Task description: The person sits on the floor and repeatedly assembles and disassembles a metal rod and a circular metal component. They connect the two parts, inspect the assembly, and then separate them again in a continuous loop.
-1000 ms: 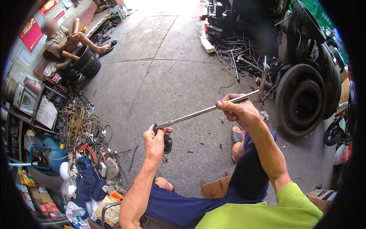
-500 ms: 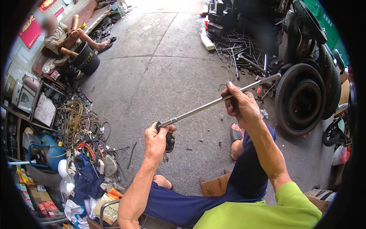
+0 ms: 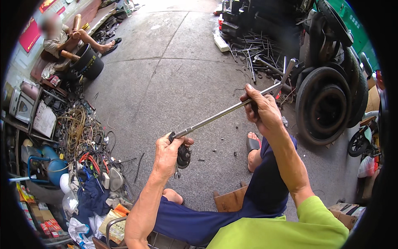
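Note:
A long silvery metal rod [image 3: 219, 115] slants across in front of me, its right end higher. My left hand [image 3: 165, 157] is closed around its lower end, where a black fitting [image 3: 183, 157] hangs under the fingers. Below that fitting shows the ring-shaped end of a small wrench [image 3: 177, 174]; its other end is hidden. My right hand [image 3: 265, 110] grips the rod near the far end, thumb up along it. Something dark lies under those fingers, too shaded to name. Past the right hand, an end piece [image 3: 287, 71] stands at an angle to the rod.
Tires [image 3: 323, 110] and scattered metal rods [image 3: 265, 62] lie at right. Tangled cables [image 3: 76, 128] and a blue tank [image 3: 56, 162] crowd the left. A person sits far left beside a black bucket [image 3: 89, 62]. A small wooden stool [image 3: 230, 200] stands between my feet.
The end piece beyond my right hand has swung from in line with the rod to pointing upward. Both hands keep their grip in nearly the same place. The view has shifted slightly.

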